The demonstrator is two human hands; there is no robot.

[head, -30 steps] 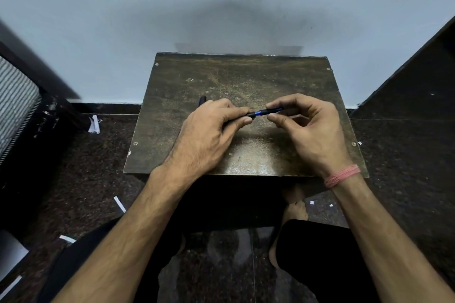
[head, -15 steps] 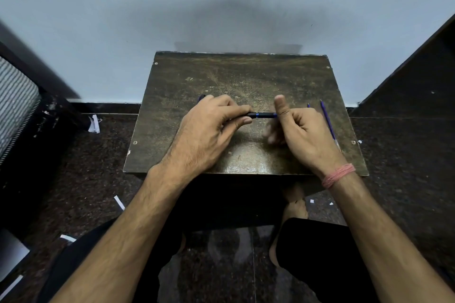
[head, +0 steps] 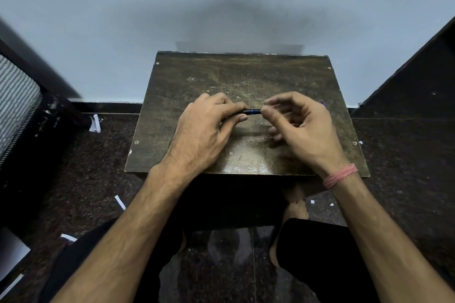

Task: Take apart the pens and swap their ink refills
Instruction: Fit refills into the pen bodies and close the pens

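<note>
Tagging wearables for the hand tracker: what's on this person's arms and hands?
Both forearms are bare, with no sleeves, gloves, rings or watch in view. The left hand wears nothing. The right hand has a band of pink thread wound several times around its wrist, the only marking on either arm.

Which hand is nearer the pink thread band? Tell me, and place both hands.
Right. The pink thread band sits on the wrist just below the right hand. The left hand is across the wooden board, holding the pen.
</note>
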